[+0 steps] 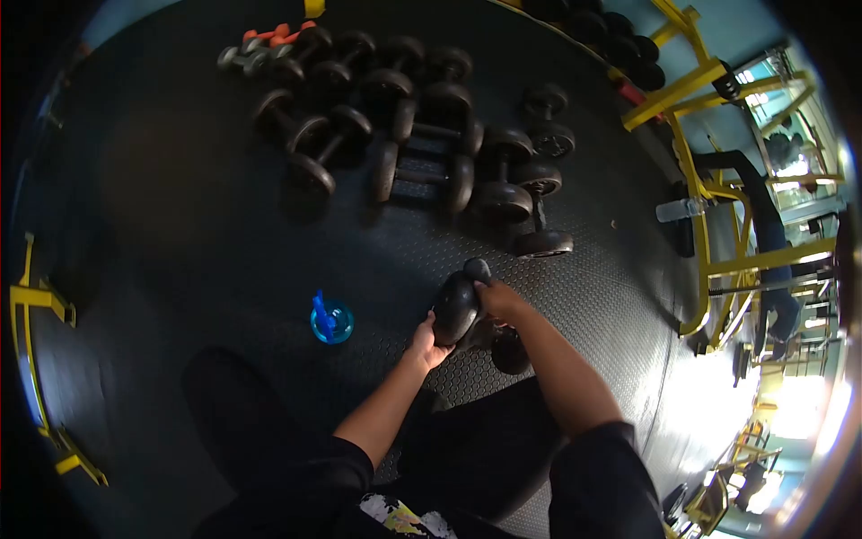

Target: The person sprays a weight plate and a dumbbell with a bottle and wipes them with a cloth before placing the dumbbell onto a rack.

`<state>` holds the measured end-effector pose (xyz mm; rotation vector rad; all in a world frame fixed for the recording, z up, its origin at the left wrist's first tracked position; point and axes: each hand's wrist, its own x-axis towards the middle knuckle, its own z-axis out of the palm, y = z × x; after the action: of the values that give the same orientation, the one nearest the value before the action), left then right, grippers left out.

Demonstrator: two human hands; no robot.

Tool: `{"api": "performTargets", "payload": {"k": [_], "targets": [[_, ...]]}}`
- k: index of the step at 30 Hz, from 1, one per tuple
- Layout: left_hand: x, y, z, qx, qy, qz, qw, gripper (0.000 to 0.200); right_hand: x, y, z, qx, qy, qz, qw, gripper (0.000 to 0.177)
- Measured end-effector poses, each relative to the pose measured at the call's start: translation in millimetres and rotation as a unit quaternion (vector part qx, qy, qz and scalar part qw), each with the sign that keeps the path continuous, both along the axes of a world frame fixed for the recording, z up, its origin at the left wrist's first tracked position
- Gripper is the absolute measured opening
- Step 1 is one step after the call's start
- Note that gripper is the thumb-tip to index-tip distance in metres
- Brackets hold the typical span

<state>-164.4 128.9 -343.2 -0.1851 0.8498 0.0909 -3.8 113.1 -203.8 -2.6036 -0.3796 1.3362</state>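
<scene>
My left hand (432,347) cups the lower side of a black dumbbell's round head, its fingers wrapped round the edge. This dumbbell (456,306) is tilted above the floor in front of my knees, its far end (511,352) lower and to the right. My right hand (501,302) is closed at the other side of the same head. By its fingertips shows a dark grey bunched thing (478,269) that looks like a cloth; most of it is hidden. A clear blue bottle with a blue spray top (330,322) stands on the floor left of my hands.
Several black dumbbells (422,175) lie in rows ahead on the black rubber floor (180,225). Small orange dumbbells (280,36) and grey ones (242,59) lie at the far left. Yellow gym frames (691,207) with a clear bottle (680,210) stand right; another yellow frame (40,296) stands left.
</scene>
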Motion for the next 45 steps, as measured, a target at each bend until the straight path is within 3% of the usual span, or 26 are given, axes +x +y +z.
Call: {"api": "performTargets", "payload": {"k": [2, 5, 6, 8, 11, 13, 14, 17, 19, 21, 22, 23, 25, 26, 29, 31, 33, 35, 36, 37, 39, 40, 41, 42, 45], "targets": [[1, 1, 10, -0.002, 0.025, -0.013, 1.0, 0.045, -2, 20, -10, -0.001, 0.055, -0.088, 0.995, 0.072], [5, -2, 3, -0.007, 0.034, 0.022, 0.999, 0.043, -2, 44, -17, -0.074, 0.03, -0.017, 0.997, 0.082], [6, -2, 4, -0.002, 0.06, 0.019, 0.998, 0.045, 3, 48, -25, -0.072, 0.043, 0.034, 0.996, 0.077], [3, -1, 8, 0.01, 0.06, 0.003, 0.998, 0.045, 6, 50, -43, -0.076, 0.039, 0.038, 0.996, 0.071], [-2, -4, 8, 0.033, 0.044, -0.027, 0.998, 0.048, -1, 46, -39, -0.07, 0.014, 0.024, 0.997, 0.062], [-9, -12, 17, 0.026, 0.05, -0.017, 0.998, 0.05, -17, 43, -18, -0.071, -0.038, 0.098, 0.992, 0.055], [-15, -16, 22, 0.029, 0.051, -0.006, 0.998, 0.05, -23, 39, 4, -0.064, -0.027, 0.116, 0.991, 0.066], [-30, -19, 27, 0.113, 0.025, 0.023, 0.993, 0.053, -26, 13, 4, 0.022, -0.045, 0.088, 0.995, 0.078], [-32, -3, 58, 0.138, 0.021, 0.026, 0.99, 0.056, -23, 2, 9, 0.057, -0.045, 0.054, 0.996, 0.086], [-37, 11, 78, 0.255, 0.046, -0.003, 0.966, 0.052, -29, -7, 26, 0.157, 0.031, -0.055, 0.986, 0.079], [-41, 18, 86, 0.317, 0.047, -0.017, 0.947, 0.066, -35, -10, 42, 0.192, 0.045, -0.092, 0.976, 0.072], [-46, 24, 93, 0.324, 0.046, -0.03, 0.945, 0.066, -36, -15, 40, 0.199, 0.046, -0.105, 0.973, 0.072], [-50, 37, 107, 0.485, 0.138, -0.087, 0.859, 0.072, -37, -22, 35, 0.307, 0.144, -0.149, 0.929, 0.089], [-55, 41, 113, 0.536, 0.158, -0.119, 0.821, 0.072, -40, -26, 32, 0.309, 0.144, -0.16, 0.926, 0.089], [-67, 48, 140, 0.587, 0.149, -0.141, 0.783, 0.073, -46, -25, 52, 0.323, 0.212, -0.172, 0.906, 0.094], [-69, 47, 135, 0.578, 0.125, -0.14, 0.794, 0.073, -46, -20, 67, 0.259, 0.199, -0.184, 0.927, 0.098], [-71, 41, 128, 0.636, 0.146, -0.13, 0.747, 0.07, -45, -29, 44, 0.25, 0.126, -0.189, 0.941, 0.096], [-67, 31, 126, 0.639, 0.127, -0.127, 0.748, 0.07, -38, -40, 43, 0.189, -0.068, -0.125, 0.972, 0.078], [-63, 24, 123, 0.639, 0.116, -0.122, 0.75, 0.069, -37, -42, 60, 0.176, -0.082, -0.198, 0.961, 0.06], [-58, 18, 125, 0.638, 0.104, -0.118, 0.753, 0.069, -33, -51, 67, 0.169, -0.088, -0.205, 0.96, 0.06], [-49, 0, 129, 0.653, 0.091, -0.137, 0.739, 0.072, -24, -72, 83, 0.249, -0.17, -0.248, 0.921, 0.048], [-45, -10, 129, 0.677, 0.087, -0.162, 0.712, 0.074, -26, -77, 103, 0.253, -0.151, -0.309, 0.904, 0.041], [-41, -21, 128, 0.701, 0.083, -0.184, 0.684, 0.076, -25, -87, 110, 0.246, -0.162, -0.315, 0.902, 0.041], [-38, -36, 129, 0.746, 0.068, -0.144, 0.647, 0.076, -24, -97, 118, 0.273, -0.186, -0.326, 0.886, 0.038], [-41, -48, 123, 0.767, 0.055, -0.147, 0.623, 0.075, -33, -124, 146, 0.328, -0.237, -0.356, 0.842, 0.034]]}}
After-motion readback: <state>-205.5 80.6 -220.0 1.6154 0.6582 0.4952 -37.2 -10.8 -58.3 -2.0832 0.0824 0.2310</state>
